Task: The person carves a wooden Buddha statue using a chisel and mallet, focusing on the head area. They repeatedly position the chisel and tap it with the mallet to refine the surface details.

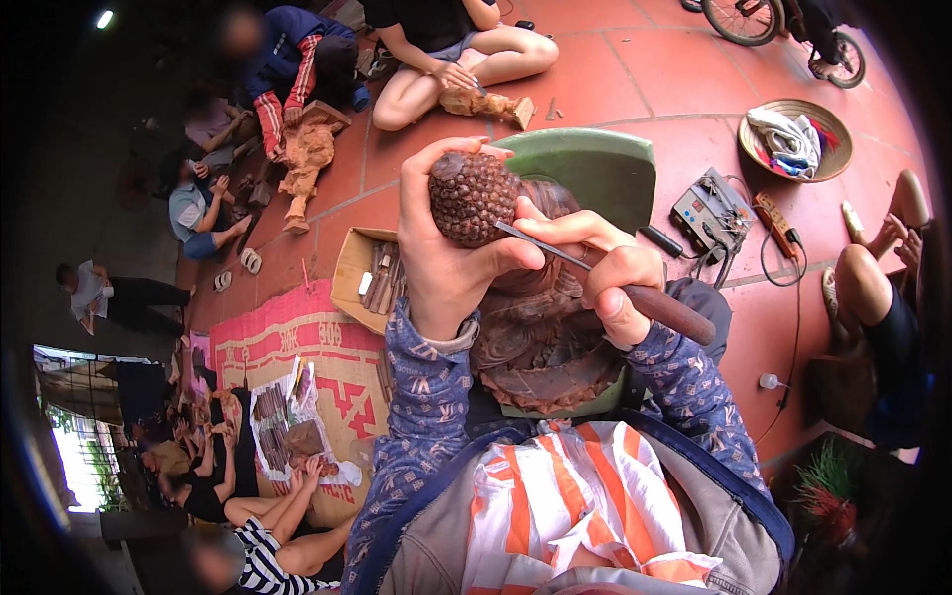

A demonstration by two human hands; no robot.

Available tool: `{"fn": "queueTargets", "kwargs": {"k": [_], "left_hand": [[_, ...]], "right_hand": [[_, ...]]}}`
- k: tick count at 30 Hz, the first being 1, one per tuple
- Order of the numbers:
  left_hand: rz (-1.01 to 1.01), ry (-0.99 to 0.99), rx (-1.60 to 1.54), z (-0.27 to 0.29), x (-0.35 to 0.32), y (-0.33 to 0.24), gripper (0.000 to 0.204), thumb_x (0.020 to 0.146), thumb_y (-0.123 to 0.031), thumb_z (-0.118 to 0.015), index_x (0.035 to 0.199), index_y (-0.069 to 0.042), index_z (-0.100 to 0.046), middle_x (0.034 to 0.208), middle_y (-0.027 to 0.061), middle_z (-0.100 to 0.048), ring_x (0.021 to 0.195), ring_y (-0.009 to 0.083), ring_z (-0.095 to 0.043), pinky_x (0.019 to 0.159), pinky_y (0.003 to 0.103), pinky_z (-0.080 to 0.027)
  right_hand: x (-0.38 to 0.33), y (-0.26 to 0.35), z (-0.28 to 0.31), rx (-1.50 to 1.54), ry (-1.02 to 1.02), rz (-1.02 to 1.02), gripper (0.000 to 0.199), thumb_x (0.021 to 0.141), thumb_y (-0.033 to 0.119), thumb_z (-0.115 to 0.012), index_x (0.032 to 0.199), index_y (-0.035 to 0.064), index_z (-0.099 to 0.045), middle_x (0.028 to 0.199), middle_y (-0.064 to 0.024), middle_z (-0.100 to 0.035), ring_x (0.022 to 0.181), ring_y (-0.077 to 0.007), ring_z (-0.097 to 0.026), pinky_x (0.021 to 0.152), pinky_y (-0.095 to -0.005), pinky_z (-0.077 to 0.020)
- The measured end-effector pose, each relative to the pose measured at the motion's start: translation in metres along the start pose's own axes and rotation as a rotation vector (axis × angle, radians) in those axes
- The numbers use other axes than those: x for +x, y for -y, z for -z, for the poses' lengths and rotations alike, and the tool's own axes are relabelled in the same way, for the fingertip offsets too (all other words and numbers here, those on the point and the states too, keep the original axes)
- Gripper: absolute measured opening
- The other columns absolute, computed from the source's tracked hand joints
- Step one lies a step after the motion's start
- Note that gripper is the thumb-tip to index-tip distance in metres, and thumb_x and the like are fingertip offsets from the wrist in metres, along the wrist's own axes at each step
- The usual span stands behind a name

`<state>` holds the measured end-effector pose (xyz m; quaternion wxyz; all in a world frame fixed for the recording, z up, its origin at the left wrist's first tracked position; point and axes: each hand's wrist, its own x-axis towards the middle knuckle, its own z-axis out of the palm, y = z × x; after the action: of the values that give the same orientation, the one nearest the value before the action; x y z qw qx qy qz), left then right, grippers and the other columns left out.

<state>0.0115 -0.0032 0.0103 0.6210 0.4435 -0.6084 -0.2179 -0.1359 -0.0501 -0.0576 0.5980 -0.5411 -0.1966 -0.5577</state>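
Gripping dark knobbly wooden carving [474, 198], chisel [595, 273] touching

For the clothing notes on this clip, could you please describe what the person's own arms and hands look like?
Both forearms wear long blue sleeves with a small pale repeating print, the left sleeve and the right sleeve. A beige inner cuff shows at the left wrist. The left hand and right hand are bare: no gloves.

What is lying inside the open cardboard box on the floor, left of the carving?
Inside the cardboard box lie several wooden-handled carving tools and a small white piece. The left hand and its sleeve cover the box's right part, so anything there is hidden.
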Motion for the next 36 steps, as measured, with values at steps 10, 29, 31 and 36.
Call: {"fn": "queueTargets", "kwargs": {"k": [10, 29, 31, 36], "left_hand": [[0.010, 0.012, -0.026, 0.002, 0.000, 0.003, 0.090, 0.057, -0.033, -0.091, 0.125, -0.003, -0.040, 0.115, 0.0128, -0.058, 0.094, 0.0146, -0.060, 0.084, 0.027, -0.051], [-0.008, 0.013, -0.026, 0.003, 0.000, 0.008, 0.098, 0.050, -0.042, -0.089, 0.125, -0.003, -0.041, 0.115, 0.0120, -0.058, 0.099, 0.0159, -0.060, 0.087, 0.029, -0.050], [-0.013, 0.026, -0.013, 0.004, 0.001, 0.009, 0.097, 0.050, -0.042, -0.089, 0.126, -0.003, -0.041, 0.115, 0.0118, -0.058, 0.098, 0.0156, -0.060, 0.087, 0.029, -0.050], [-0.012, 0.040, -0.015, 0.005, 0.001, 0.007, 0.095, 0.052, -0.038, -0.090, 0.126, -0.003, -0.041, 0.115, 0.0115, -0.058, 0.097, 0.0150, -0.060, 0.087, 0.029, -0.050]], "right_hand": [[-0.008, -0.019, 0.000, -0.165, 0.076, 0.145, 0.035, 0.097, 0.026, -0.053, 0.078, -0.0027, -0.054, 0.130, -0.0406, -0.041, 0.129, -0.0545, -0.035, 0.108, -0.0608, -0.0259], [-0.001, -0.013, 0.001, -0.188, 0.127, 0.195, 0.031, 0.095, 0.019, -0.056, 0.073, -0.0020, -0.051, 0.133, -0.0369, -0.041, 0.130, -0.0535, -0.035, 0.108, -0.0612, -0.0259], [0.001, -0.008, 0.007, -0.340, 0.206, 0.189, 0.032, 0.090, 0.020, -0.064, 0.071, -0.0016, -0.048, 0.132, -0.0359, -0.042, 0.129, -0.0541, -0.036, 0.107, -0.0626, -0.0267], [0.004, -0.006, 0.018, -0.530, 0.327, 0.205, 0.036, 0.080, 0.023, -0.073, 0.070, 0.0002, -0.047, 0.132, -0.0349, -0.044, 0.125, -0.0540, -0.041, 0.104, -0.0617, -0.0324]]}}
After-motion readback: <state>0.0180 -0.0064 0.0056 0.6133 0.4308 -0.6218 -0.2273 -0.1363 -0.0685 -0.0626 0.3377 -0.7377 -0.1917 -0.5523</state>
